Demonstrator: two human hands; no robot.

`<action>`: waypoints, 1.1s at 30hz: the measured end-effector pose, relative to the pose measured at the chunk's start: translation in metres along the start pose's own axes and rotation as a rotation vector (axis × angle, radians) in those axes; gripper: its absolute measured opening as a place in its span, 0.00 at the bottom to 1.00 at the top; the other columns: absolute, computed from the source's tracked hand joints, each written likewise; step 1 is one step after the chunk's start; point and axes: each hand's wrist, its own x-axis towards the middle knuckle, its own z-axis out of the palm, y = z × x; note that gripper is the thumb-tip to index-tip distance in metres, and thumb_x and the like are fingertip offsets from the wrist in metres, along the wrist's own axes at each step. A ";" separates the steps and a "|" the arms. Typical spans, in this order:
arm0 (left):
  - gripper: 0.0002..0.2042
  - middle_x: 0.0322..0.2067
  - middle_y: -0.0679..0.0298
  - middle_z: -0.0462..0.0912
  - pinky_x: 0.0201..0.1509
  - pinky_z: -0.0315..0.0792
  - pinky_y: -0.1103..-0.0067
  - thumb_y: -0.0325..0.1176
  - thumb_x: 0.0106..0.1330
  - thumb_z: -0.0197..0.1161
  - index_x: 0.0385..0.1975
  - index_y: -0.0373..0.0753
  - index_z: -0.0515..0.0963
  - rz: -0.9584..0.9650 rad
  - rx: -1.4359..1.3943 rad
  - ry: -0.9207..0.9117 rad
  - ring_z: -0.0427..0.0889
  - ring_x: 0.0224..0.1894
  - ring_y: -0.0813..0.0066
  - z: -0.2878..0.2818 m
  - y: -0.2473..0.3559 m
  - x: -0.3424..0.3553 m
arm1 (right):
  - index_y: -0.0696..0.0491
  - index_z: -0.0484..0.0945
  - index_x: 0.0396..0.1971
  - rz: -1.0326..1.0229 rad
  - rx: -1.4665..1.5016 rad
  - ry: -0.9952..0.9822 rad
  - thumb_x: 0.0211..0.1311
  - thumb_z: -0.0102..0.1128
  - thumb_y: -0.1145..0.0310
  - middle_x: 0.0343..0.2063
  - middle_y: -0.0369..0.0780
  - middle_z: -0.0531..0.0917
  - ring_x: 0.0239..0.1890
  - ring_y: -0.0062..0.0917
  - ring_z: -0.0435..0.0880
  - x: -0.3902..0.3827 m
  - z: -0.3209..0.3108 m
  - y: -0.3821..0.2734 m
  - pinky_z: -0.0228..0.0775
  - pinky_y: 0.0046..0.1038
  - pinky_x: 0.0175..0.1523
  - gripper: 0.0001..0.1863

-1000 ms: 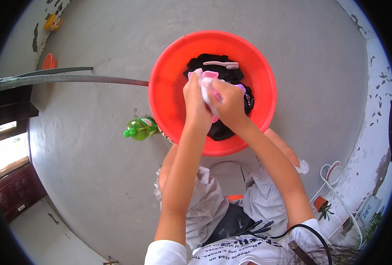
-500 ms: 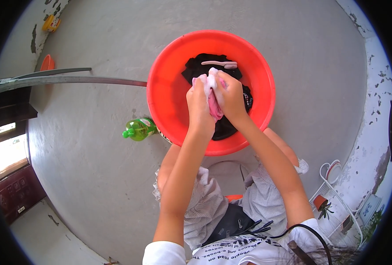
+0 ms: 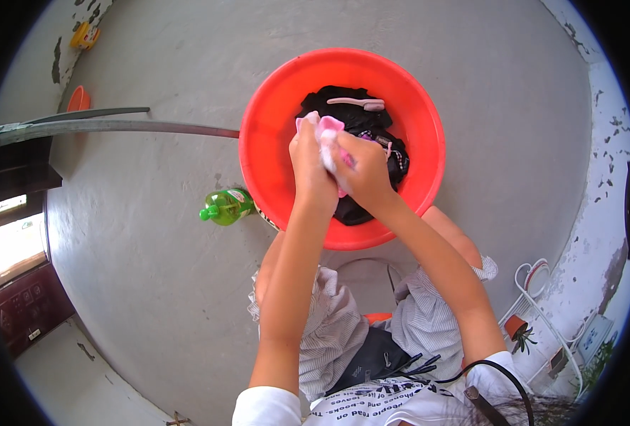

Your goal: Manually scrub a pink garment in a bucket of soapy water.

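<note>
Over a large red plastic basin (image 3: 269, 177), both my hands grip a small pink cloth (image 3: 331, 125) covered in white suds. My left hand (image 3: 311, 167) is closed around its left side. The fingers of my right hand (image 3: 366, 170) are wrapped on the other side, pressed against the left. Most of the cloth is hidden between the hands. Beneath them, dark clothes (image 3: 329, 101) lie crumpled on the basin floor. A pale pink brush (image 3: 357, 104) rests on the dark fabric beyond my hands.
Left of the basin stands a green bottle (image 3: 227, 206) with a green cap. A grey pole (image 3: 137, 126) reaches toward the rim from the left. At the right wall is a white metal stand (image 3: 542, 302) with a potted plant (image 3: 517, 326).
My hands and the pink cloth have shifted slightly left and nearer to me, with the right hand's grip changed. More of the dark clothes shows to the right of the hands.
</note>
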 end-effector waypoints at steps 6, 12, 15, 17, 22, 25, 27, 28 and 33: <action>0.12 0.34 0.67 0.74 0.38 0.69 0.81 0.43 0.63 0.50 0.37 0.41 0.72 -0.080 0.154 0.007 0.74 0.35 0.80 0.008 -0.015 -0.009 | 0.59 0.73 0.25 0.265 0.258 0.084 0.58 0.50 0.63 0.18 0.49 0.72 0.20 0.39 0.69 0.012 -0.004 0.021 0.64 0.28 0.27 0.13; 0.12 0.25 0.67 0.74 0.29 0.67 0.83 0.41 0.62 0.51 0.27 0.38 0.72 -0.041 -0.004 0.008 0.72 0.26 0.80 0.017 0.000 -0.009 | 0.58 0.75 0.26 0.260 0.154 0.092 0.56 0.53 0.63 0.16 0.47 0.72 0.18 0.38 0.70 0.005 0.000 0.009 0.63 0.29 0.25 0.12; 0.11 0.25 0.67 0.73 0.28 0.66 0.82 0.42 0.61 0.51 0.28 0.39 0.70 -0.054 0.030 0.020 0.71 0.26 0.79 0.004 0.008 0.003 | 0.55 0.77 0.27 -0.037 0.028 -0.036 0.51 0.56 0.65 0.14 0.46 0.73 0.18 0.37 0.74 -0.004 0.001 0.003 0.64 0.32 0.23 0.09; 0.10 0.24 0.68 0.70 0.27 0.64 0.82 0.42 0.60 0.52 0.25 0.42 0.67 -0.068 0.018 0.068 0.68 0.25 0.80 -0.004 0.010 0.009 | 0.54 0.77 0.26 -0.066 0.054 -0.023 0.52 0.56 0.65 0.15 0.46 0.73 0.18 0.37 0.74 -0.008 0.008 -0.003 0.64 0.32 0.23 0.08; 0.13 0.28 0.68 0.74 0.34 0.68 0.81 0.45 0.61 0.52 0.32 0.41 0.71 -0.031 0.082 -0.077 0.73 0.31 0.80 0.000 0.002 -0.003 | 0.57 0.75 0.24 0.105 0.097 0.046 0.55 0.54 0.66 0.16 0.47 0.74 0.18 0.41 0.73 -0.001 0.001 -0.001 0.65 0.30 0.24 0.09; 0.13 0.28 0.68 0.74 0.32 0.68 0.84 0.44 0.63 0.51 0.33 0.41 0.72 -0.105 0.050 -0.093 0.73 0.30 0.81 0.005 -0.005 -0.007 | 0.59 0.72 0.24 0.222 0.195 0.063 0.58 0.51 0.66 0.17 0.45 0.72 0.19 0.29 0.71 0.006 -0.003 0.006 0.64 0.25 0.27 0.11; 0.12 0.27 0.70 0.74 0.31 0.68 0.84 0.43 0.63 0.50 0.33 0.40 0.72 -0.037 0.165 -0.073 0.72 0.29 0.82 0.005 -0.011 -0.008 | 0.59 0.71 0.24 0.338 0.320 0.110 0.60 0.49 0.66 0.18 0.41 0.70 0.23 0.17 0.64 0.009 -0.004 0.008 0.62 0.22 0.31 0.12; 0.12 0.27 0.70 0.73 0.32 0.68 0.84 0.42 0.63 0.50 0.33 0.39 0.72 -0.028 0.209 -0.112 0.72 0.30 0.82 0.003 -0.012 -0.009 | 0.59 0.71 0.24 0.338 0.319 0.111 0.60 0.49 0.66 0.18 0.41 0.70 0.23 0.17 0.64 0.010 -0.005 0.010 0.62 0.22 0.31 0.12; 0.13 0.28 0.67 0.75 0.34 0.69 0.82 0.43 0.63 0.50 0.33 0.38 0.72 -0.070 0.135 -0.092 0.73 0.30 0.80 0.007 -0.005 -0.005 | 0.58 0.74 0.25 0.246 0.202 0.153 0.58 0.52 0.64 0.15 0.45 0.72 0.17 0.29 0.70 0.006 0.000 0.008 0.63 0.26 0.26 0.12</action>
